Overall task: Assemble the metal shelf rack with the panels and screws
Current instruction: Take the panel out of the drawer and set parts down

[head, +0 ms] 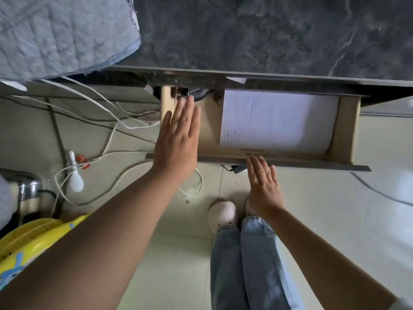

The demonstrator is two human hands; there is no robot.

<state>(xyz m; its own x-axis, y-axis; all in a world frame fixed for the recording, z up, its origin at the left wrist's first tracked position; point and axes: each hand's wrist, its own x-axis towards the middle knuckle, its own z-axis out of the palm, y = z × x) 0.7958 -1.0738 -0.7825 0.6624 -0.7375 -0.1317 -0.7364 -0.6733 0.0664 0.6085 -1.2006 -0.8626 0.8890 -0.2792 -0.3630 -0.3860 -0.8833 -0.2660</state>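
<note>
A wooden drawer stands pulled out from under a dark marble-patterned tabletop. Inside lies a white sheet of paper with small print. My left hand reaches over the drawer's left end with straight fingers, its fingertips near small dark items at the back left corner. My right hand is flat with straight fingers, the fingertips touching the drawer's grey front edge. No shelf panels or screws can be made out.
A blue-grey quilt hangs over the table's left end. White cables, a white plug and a yellow fan lie on the pale floor at left. My legs in jeans and white shoes stand below the drawer.
</note>
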